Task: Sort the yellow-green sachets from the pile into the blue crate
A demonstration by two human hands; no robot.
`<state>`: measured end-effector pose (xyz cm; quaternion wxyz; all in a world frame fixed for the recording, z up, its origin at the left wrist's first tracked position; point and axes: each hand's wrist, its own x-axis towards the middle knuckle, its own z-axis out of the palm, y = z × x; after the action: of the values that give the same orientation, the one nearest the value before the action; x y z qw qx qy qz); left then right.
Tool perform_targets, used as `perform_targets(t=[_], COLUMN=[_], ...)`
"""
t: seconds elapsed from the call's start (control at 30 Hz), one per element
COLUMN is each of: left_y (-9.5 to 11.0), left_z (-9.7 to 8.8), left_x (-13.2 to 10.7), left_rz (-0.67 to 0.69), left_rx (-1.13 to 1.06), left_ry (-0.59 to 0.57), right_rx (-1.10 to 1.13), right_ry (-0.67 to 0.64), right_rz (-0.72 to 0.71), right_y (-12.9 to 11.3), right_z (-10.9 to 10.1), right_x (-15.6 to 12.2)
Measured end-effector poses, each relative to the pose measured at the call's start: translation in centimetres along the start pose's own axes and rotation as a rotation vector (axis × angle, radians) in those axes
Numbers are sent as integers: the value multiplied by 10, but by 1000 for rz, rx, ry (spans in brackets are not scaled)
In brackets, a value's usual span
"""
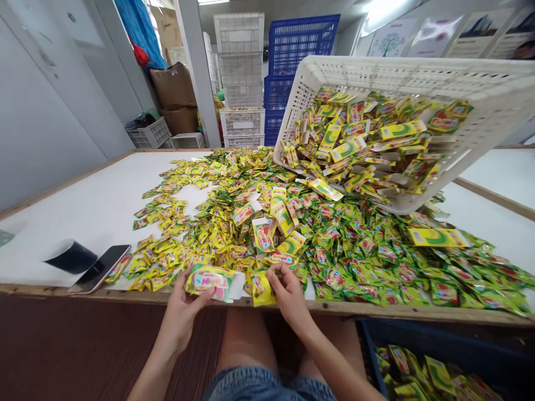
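Observation:
My left hand (186,298) grips a small yellow-and-green printed carton (211,282), with its white end flap (237,285) folded open toward the right. Pinched in my right hand (288,289) is a yellow sachet (262,289), close to the carton's open end but apart from it. Both hands are at the table's front edge. Beyond them lies a heap of yellow sachets (209,228) on the left and green sachets (368,256) on the right. Several flat or open cartons (263,234) rest on the heap in the middle.
A white plastic crate (401,72) full of cartons tilts over the heap at the right. A dark cup (71,256) and a phone (100,268) are at the left. Under the table, a blue bin (371,356) holds cartons. Stacked white crates (240,67) and blue crates (279,92) stand behind.

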<state>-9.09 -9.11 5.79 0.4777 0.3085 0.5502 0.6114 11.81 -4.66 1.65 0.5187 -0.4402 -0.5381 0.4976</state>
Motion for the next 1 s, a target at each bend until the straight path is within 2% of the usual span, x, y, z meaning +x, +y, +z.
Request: perform_targets(t=[0.1,0.2,0.3,0.4,0.5,0.6,0.67,0.73,0.83,0.93,1.0], left_y=[-5,-21,-37,-42,-34,-17,-9,-5,-13,-27,-35], left_z=[-7,-3,15,37,46,42,38,36,41,49,54], left_x=[-25,-42,-51,-58,-63,-64,-62,-60,-61,-64,-65], left_rz=[-244,-417,-450,-464,-496,-529,-625,-737,-778,-769,-712], left_rx=[-78,-173,-255,-264,-216,-253,-351,-412,-382,-303,-219], left_ry=[-37,-49,-31,-61,-249,-506,-661,-752,-731,-633,-555], right_rx=[55,60,52,-53,-244,-379,-425,-446,-466,-507,-562], right_ry=[-40,75,255,323,300,218,136,57,-24,-83,-115], right_rz=[104,154,99,-15,-139,-226,-257,-280,-316,-338,-332], right_y=[5,6,-4,-18,-25,-25,-24,-24,-24,-25,-27], right_z=[-7,-12,-12,-8,-8,-14,-17,-18,-17,-17,-19], right_x=[-27,-40,-35,-21,-12,-10,-11,-13,-17,-18,-17])
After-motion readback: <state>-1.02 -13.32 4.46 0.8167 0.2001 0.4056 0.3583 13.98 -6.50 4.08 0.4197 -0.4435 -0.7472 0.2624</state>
